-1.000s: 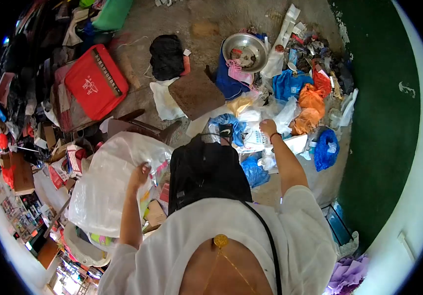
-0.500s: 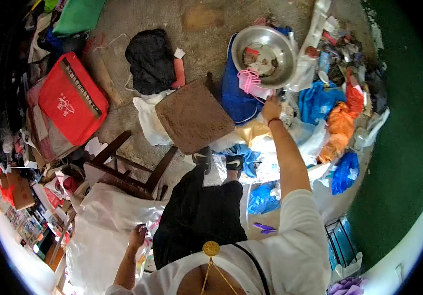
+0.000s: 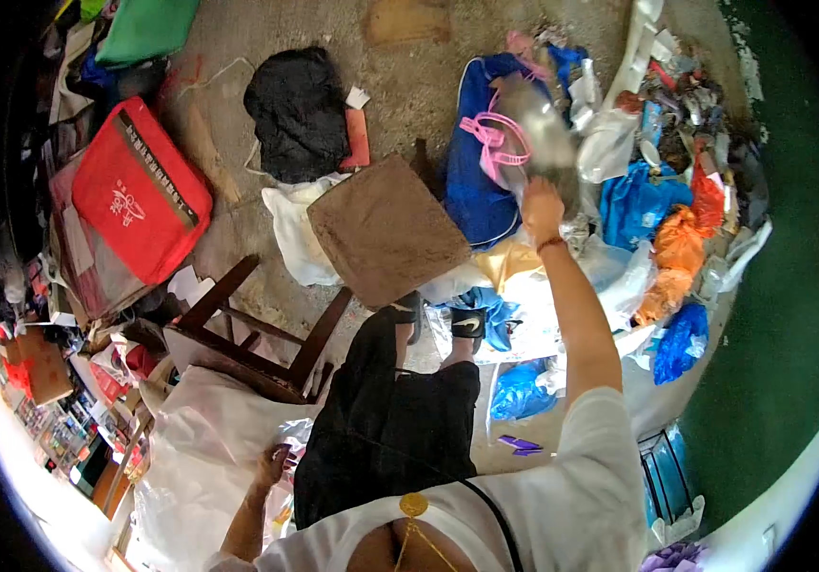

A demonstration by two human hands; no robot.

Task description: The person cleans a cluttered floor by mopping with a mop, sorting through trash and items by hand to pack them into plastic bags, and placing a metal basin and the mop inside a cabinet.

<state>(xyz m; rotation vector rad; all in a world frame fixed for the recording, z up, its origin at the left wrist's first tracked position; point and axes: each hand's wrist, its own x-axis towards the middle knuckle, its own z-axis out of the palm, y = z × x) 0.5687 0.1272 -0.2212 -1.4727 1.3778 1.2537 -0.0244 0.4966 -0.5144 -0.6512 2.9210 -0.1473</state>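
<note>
My right hand (image 3: 542, 210) is closed on the near rim of a metal basin (image 3: 545, 124), which is tipped up steeply and smeared by motion. Pink plastic strips (image 3: 497, 143) hang at the basin's left side, over a blue bag (image 3: 474, 191) with white piping. Whether the hand also grips the pink strips is unclear. At lower left my left hand (image 3: 276, 464) has curled fingers at the edge of a large clear plastic bag (image 3: 200, 453); the fingertips are partly hidden.
A brown square seat pad (image 3: 385, 232) lies ahead of my feet, beside an overturned wooden stool (image 3: 247, 348). A red bag (image 3: 142, 191) and a black cloth bag (image 3: 295, 114) lie farther left. Right are blue (image 3: 647, 205) and orange plastic bags (image 3: 671, 262) amid loose litter.
The basin has gone from lying face up, with scraps inside, to steeply tilted. My right hand has moved slightly right and nearer. The left hand stays by the clear plastic bag.
</note>
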